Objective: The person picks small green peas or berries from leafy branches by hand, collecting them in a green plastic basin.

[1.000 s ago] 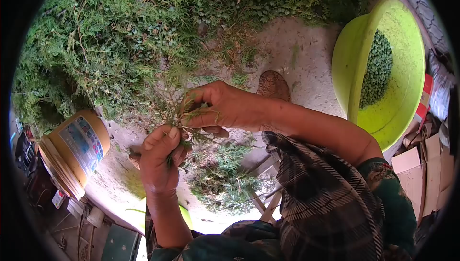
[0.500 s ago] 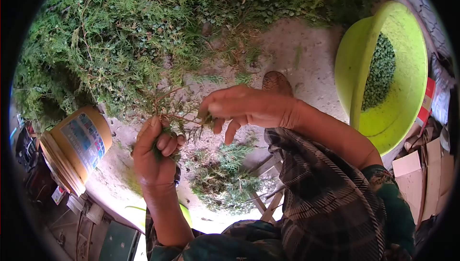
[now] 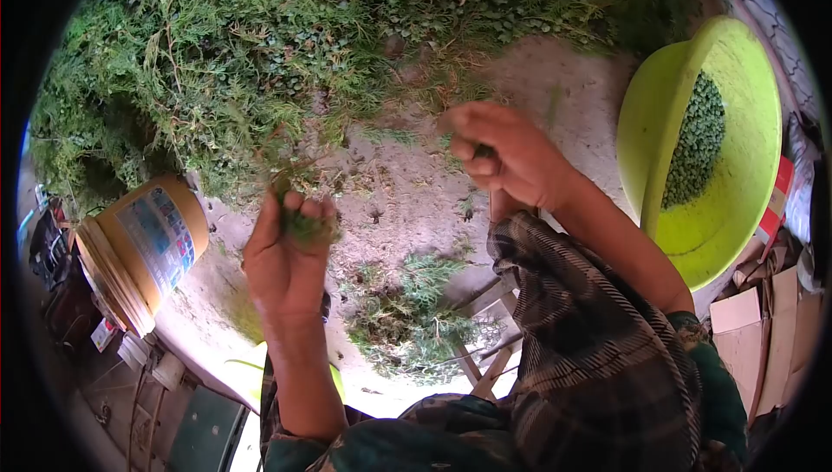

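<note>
My left hand [image 3: 290,251] is closed on a thin green sprig [image 3: 299,227], with a twig end rising above the thumb and the leaves blurred. To the right, apart from it, my right hand [image 3: 503,153] has its fingers curled in; something small and dark green shows between them, too blurred to name. Above both hands lies a large heap of cut green branches [image 3: 251,65]. Below, between my forearms, a smaller pile of sprigs [image 3: 407,316] rests on the ground.
A tilted lime-green basin [image 3: 745,117] on the right holds many small green pieces [image 3: 696,143]. At left, a yellow bucket [image 3: 160,234] leans on its side. Cardboard [image 3: 745,333] stands at lower right. A checked cloth [image 3: 589,325] covers my lap near a wooden frame [image 3: 494,372].
My right hand has moved away from the left, up and to the right, and its fingers have curled closed. My left hand still holds the sprig.
</note>
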The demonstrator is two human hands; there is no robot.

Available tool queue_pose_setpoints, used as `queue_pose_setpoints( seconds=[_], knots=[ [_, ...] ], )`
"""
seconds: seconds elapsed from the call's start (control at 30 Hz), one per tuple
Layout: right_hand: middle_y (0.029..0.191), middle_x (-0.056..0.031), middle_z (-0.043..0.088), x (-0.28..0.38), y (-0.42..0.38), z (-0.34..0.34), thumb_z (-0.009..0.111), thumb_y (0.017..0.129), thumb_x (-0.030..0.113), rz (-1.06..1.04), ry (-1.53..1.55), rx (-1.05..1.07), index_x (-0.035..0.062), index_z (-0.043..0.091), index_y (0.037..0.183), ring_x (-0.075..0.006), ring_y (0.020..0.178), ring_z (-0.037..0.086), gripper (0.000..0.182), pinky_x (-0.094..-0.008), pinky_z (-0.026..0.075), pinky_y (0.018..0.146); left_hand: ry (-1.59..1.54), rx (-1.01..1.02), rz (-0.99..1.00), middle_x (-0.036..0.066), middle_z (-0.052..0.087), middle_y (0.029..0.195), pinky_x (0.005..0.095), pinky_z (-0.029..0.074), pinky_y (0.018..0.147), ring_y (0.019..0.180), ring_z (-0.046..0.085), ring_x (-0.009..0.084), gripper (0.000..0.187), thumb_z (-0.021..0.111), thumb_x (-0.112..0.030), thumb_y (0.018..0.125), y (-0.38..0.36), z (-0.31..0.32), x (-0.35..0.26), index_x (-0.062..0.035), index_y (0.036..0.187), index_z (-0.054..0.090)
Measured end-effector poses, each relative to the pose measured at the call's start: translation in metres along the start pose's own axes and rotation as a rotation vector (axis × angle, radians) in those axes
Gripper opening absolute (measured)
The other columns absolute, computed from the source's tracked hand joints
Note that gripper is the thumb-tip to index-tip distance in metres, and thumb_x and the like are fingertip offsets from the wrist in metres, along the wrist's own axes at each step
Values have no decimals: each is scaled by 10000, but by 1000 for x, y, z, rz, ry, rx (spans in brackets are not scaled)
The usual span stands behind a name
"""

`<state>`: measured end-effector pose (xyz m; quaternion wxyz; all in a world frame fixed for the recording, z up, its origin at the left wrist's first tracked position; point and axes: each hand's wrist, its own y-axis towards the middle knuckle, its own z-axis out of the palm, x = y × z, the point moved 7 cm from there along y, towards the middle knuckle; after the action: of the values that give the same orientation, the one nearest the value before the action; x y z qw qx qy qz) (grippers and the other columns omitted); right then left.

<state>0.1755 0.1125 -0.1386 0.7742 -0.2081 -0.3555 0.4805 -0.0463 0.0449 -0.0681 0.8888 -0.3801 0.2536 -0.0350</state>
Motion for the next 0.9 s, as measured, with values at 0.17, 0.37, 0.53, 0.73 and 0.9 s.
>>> queue_pose_setpoints(
  seconds=[0.17, 0.37, 0.53, 0.73, 0.9],
  knots=[
    [731, -8, 505, -14, 3, 39, 566, 914, 267, 62, -43, 187, 30, 537, 921, -36, 508, 409, 239, -200, 327, 394, -130, -1, -50, 155, 598, 1130, 483, 385, 1009, 1115, 542, 291, 294, 401, -177, 971, 0, -2, 13, 11, 1182, 481],
    [682, -6, 506, -17, 0, 56, 578, 909, 282, 123, -72, 269, 34, 543, 890, -38, 505, 411, 251, -207, 323, 397, 7, -107, -39, 168, 544, 1210, 457, 421, 987, 1153, 509, 303, 321, 396, -168, 972, 1, 1, 20, 12, 1237, 427],
    [654, 6, 484, -20, 6, 53, 587, 902, 289, 41, -187, 237, 23, 554, 926, -45, 497, 409, 270, -203, 315, 392, 142, -134, -35, 171, 533, 1216, 408, 448, 970, 1144, 518, 289, 321, 440, -131, 954, -1, 10, 30, 14, 1239, 409],
    [649, 18, 466, -19, -1, 64, 577, 905, 334, 29, -279, 293, 25, 539, 985, -28, 512, 395, 321, -202, 309, 406, 204, -108, 2, 188, 527, 1221, 380, 466, 954, 1139, 524, 278, 314, 456, -107, 946, -1, 14, 32, 17, 1230, 408],
    [685, -4, 480, -17, 16, 59, 519, 925, 268, -304, -612, 246, 45, 550, 927, -42, 495, 403, 225, -206, 319, 391, 224, -86, 45, 152, 588, 1043, 384, 481, 920, 994, 580, 250, 237, 458, -99, 941, -3, 10, 31, -1, 1157, 447]
  ],
)
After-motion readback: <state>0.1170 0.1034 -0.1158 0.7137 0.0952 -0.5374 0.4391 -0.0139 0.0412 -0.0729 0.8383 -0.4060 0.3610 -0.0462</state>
